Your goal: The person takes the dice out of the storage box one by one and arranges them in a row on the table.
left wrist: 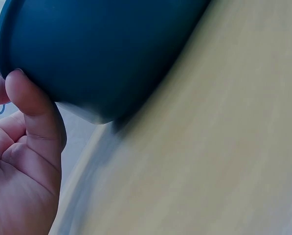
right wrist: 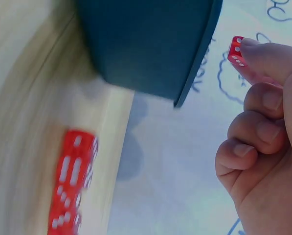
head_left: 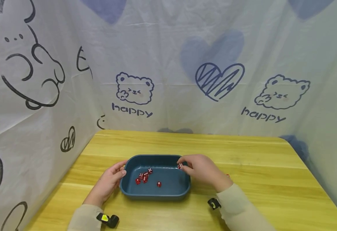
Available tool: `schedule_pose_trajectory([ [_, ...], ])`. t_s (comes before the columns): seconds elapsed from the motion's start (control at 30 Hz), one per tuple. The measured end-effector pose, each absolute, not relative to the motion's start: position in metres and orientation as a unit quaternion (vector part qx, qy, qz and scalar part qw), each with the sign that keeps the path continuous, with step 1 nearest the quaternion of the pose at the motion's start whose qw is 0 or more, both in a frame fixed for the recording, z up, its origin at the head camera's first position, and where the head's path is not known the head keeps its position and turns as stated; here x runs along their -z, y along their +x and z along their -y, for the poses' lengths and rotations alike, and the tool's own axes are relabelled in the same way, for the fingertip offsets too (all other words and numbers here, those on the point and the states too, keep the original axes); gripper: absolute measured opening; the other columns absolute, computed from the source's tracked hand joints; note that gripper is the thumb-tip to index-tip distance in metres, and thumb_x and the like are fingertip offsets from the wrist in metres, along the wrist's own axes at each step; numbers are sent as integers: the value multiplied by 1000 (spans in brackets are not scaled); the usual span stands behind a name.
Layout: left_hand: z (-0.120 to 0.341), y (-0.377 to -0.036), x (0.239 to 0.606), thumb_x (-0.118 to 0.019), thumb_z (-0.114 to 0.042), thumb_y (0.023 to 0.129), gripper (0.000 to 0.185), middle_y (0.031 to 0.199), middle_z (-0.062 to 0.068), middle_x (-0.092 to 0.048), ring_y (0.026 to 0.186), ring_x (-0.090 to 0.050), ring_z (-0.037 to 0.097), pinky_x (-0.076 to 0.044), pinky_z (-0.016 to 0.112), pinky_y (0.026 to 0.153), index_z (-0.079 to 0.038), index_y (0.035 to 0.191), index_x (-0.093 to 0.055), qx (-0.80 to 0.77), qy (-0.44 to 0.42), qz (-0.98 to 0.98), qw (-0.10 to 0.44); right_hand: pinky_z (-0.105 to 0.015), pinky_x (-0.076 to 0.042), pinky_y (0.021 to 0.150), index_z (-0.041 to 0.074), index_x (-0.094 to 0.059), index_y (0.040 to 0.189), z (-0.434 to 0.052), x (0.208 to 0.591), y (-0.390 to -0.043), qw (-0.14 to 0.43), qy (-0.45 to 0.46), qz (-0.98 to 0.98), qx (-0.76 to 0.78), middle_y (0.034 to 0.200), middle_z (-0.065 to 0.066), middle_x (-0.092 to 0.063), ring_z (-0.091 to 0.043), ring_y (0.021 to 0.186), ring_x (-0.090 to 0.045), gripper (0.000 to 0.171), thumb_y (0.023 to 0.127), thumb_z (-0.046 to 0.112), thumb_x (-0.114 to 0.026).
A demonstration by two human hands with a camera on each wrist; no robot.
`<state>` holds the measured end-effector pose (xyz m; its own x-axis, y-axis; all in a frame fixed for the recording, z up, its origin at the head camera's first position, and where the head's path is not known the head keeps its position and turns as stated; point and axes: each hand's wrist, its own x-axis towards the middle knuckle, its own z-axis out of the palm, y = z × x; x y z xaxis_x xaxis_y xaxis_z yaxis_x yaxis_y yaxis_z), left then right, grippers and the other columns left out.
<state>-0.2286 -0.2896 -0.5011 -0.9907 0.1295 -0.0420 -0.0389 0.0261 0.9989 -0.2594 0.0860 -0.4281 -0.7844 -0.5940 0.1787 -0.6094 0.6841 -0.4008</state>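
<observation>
A dark blue tray (head_left: 168, 194) with rounded corners stands on the table; several red dice with white pips (head_left: 144, 175) lie clustered in its left half, and a single die (head_left: 159, 184) sits apart near the middle. My left hand (head_left: 110, 179) holds the tray's left end, its thumb (left wrist: 28, 98) against the wall by the rim. Over the tray's right end, my right hand (head_left: 201, 168) pinches one red die (right wrist: 236, 51) between thumb and index finger. The other fingers of that hand are curled in, as the right wrist view shows.
To the right of the tray, a row of red dice (right wrist: 70, 181) lies on the wooden table (head_left: 261, 173); in the head view the right wrist mostly hides it. A printed cloth (head_left: 168, 106) hangs behind the table and along its sides.
</observation>
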Motion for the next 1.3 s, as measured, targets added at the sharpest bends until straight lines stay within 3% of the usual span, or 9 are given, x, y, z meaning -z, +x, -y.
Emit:
schedule_pose_trajectory([
  [0.2, 291, -226, 500, -55, -10, 104, 52, 111, 18, -50, 83, -56, 15, -49, 22, 62, 4, 152, -39, -697, 30, -714, 63, -27, -38, 51, 20, -74, 116, -108, 433, -260, 21, 322, 919, -228, 57, 13, -48, -4, 49, -46, 20, 99, 28, -67],
  [0.43, 289, -227, 500, -55, -10, 104, 51, 111, 19, -52, 82, -57, 16, -49, 23, 62, 4, 151, -40, -695, 33, -715, 61, -27, -36, 50, 25, -73, 112, -137, 438, -258, 26, 276, 932, -233, 60, 11, -45, -6, 52, -39, 16, 97, 29, -70],
  [0.63, 290, -231, 502, -56, -10, 104, 51, 114, 19, -53, 82, -58, 17, -50, 23, 61, 1, 151, -40, -695, 33, -715, 63, -27, -38, 51, 21, -72, 112, -172, 446, -259, 31, 249, 937, -242, 61, 11, -46, -7, 51, -40, 17, 96, 27, -70],
  [1.3, 290, -228, 501, -56, -12, 105, 52, 109, 15, -52, 77, -55, 14, -48, 22, 59, 2, 152, -39, -695, 33, -716, 60, -29, -37, 51, 15, -71, 111, -249, 472, -260, -18, 193, 949, -250, 66, 5, -49, -10, 55, -41, 18, 94, 15, -68],
])
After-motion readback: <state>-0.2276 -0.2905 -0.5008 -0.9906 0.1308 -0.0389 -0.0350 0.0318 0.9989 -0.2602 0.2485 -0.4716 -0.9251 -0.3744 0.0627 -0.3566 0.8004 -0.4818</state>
